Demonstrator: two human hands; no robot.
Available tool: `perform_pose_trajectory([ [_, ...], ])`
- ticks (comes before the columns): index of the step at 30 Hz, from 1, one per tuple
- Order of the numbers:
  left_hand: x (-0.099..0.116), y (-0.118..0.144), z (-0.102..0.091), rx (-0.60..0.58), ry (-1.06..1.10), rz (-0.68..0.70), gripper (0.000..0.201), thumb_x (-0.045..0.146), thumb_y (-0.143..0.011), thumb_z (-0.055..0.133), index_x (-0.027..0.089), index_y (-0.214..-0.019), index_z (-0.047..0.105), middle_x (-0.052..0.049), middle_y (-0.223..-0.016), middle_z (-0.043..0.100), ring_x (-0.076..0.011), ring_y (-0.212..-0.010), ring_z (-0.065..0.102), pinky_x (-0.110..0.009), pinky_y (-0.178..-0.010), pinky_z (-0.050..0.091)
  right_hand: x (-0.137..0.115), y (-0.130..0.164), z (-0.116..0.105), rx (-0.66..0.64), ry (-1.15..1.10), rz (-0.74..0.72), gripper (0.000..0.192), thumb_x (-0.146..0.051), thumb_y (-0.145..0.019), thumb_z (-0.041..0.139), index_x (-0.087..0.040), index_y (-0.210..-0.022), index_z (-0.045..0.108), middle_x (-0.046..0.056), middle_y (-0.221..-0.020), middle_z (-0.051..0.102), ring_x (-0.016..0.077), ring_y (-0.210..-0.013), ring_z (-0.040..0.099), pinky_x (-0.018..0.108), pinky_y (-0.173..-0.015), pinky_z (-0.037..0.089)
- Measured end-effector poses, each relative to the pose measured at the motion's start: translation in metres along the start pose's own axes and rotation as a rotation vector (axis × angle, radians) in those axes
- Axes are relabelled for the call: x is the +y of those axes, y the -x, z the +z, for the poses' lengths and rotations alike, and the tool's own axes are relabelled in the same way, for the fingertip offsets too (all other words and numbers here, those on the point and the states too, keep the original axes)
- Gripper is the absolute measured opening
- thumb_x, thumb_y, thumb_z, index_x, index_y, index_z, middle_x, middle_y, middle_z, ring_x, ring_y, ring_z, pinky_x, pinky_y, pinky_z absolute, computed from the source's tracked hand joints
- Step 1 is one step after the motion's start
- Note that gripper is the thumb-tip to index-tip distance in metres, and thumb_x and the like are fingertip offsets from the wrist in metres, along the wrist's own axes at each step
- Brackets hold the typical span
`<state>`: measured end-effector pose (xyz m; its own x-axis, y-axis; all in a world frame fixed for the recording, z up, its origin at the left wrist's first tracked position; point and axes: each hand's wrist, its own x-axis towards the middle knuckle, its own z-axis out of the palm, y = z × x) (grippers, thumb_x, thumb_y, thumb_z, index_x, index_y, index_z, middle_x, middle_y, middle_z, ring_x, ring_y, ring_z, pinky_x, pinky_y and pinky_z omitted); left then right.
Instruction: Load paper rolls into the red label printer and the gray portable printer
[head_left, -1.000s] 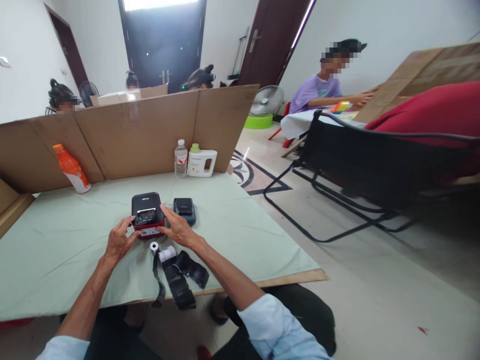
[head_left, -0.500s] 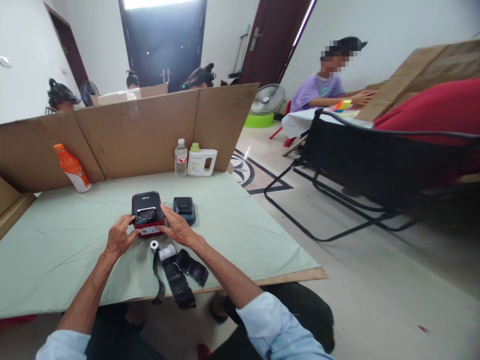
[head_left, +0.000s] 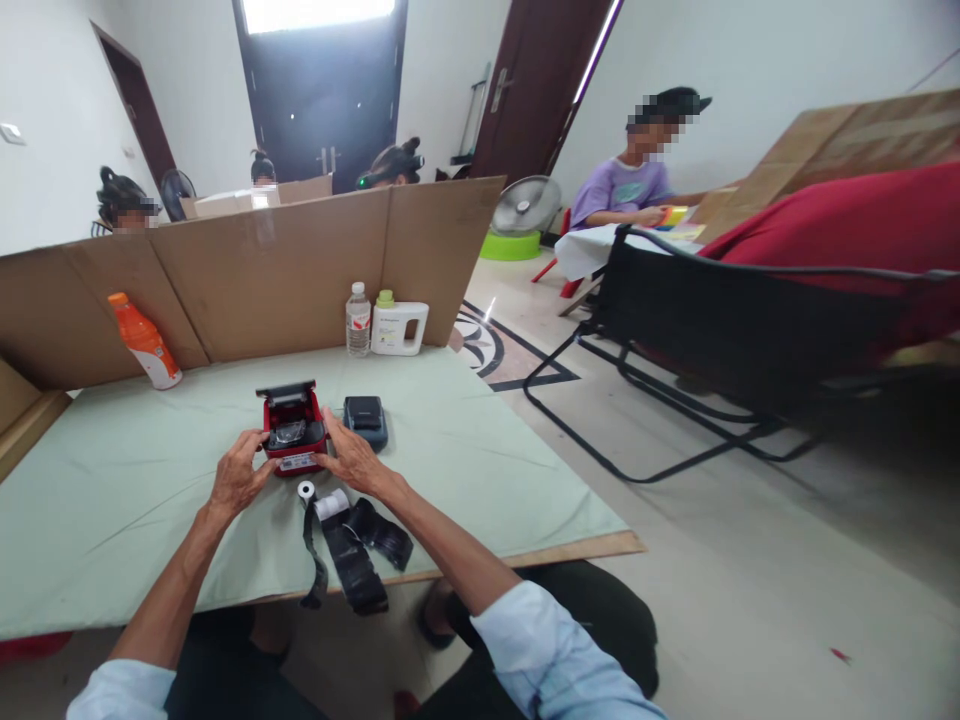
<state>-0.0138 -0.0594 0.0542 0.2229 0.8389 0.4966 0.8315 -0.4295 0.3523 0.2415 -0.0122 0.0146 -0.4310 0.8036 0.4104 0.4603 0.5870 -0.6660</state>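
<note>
Red box (head_left: 298,463), 1, lid (head_left: 288,393) raised, held by left grip (head_left: 240,474) and right grip (head_left: 355,460); 1 blue device (head_left: 366,423) near.

Head-worn view, facing forward, angled down

LEFT HAND (head_left: 238,478): fingers and thumb toward 2 o'clock, pinch grip engaged | LEFT FOREARM (head_left: 176,570): extended toward 1 o'clock | RIGHT HAND (head_left: 352,460): fingers toward 11 o'clock, thumb toward 9 o'clock, grip engaged | RIGHT FOREARM (head_left: 442,540): extended toward 10 o'clock | WRISTS (head_left: 390,485): apparently near straight, small in view
</note>
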Motion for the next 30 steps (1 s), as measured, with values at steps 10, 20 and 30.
perform_pose_trajectory([
  [10, -0.001, -0.013, -0.010, -0.065, 0.039, 0.006, 0.040, 0.032, -0.085, 0.070, 0.022, -0.122, 0.061, -0.011, -0.136, 0.061, -0.0239, -0.103, 0.070, -0.036, -0.078, 0.063, -0.002, 0.000, -0.008, 0.000, 0.014, -0.060, 0.075, -0.029, -0.094, 0.068, -0.019, -0.161, 0.036, 0.018, -0.157, 0.049, 0.0301, -0.147, 0.048, 0.050, -0.122, 0.041],
  [20, 0.005, -0.024, -0.003, 0.007, 0.049, 0.112, 0.033, 0.022, -0.083, 0.068, 0.023, -0.117, 0.071, -0.011, -0.132, 0.067, -0.0296, -0.126, 0.061, -0.052, -0.112, 0.051, -0.010, -0.019, -0.014, 0.063, 0.142, -0.144, 0.069, -0.034, -0.087, 0.078, -0.017, -0.150, 0.055, 0.021, -0.157, 0.049, 0.0352, -0.146, 0.046, 0.056, -0.120, 0.040],
  [30, 0.013, -0.056, -0.009, -0.006, 0.167, 0.058, 0.023, 0.037, -0.091, 0.064, 0.024, -0.106, 0.077, -0.009, -0.114, 0.078, -0.0278, -0.113, 0.069, -0.049, -0.107, 0.053, -0.042, -0.058, -0.023, 0.013, 0.133, -0.145, 0.019, -0.025, -0.100, 0.064, -0.024, -0.103, 0.082, 0.008, -0.113, 0.075, 0.0229, -0.105, 0.068, 0.035, -0.094, 0.052],
])
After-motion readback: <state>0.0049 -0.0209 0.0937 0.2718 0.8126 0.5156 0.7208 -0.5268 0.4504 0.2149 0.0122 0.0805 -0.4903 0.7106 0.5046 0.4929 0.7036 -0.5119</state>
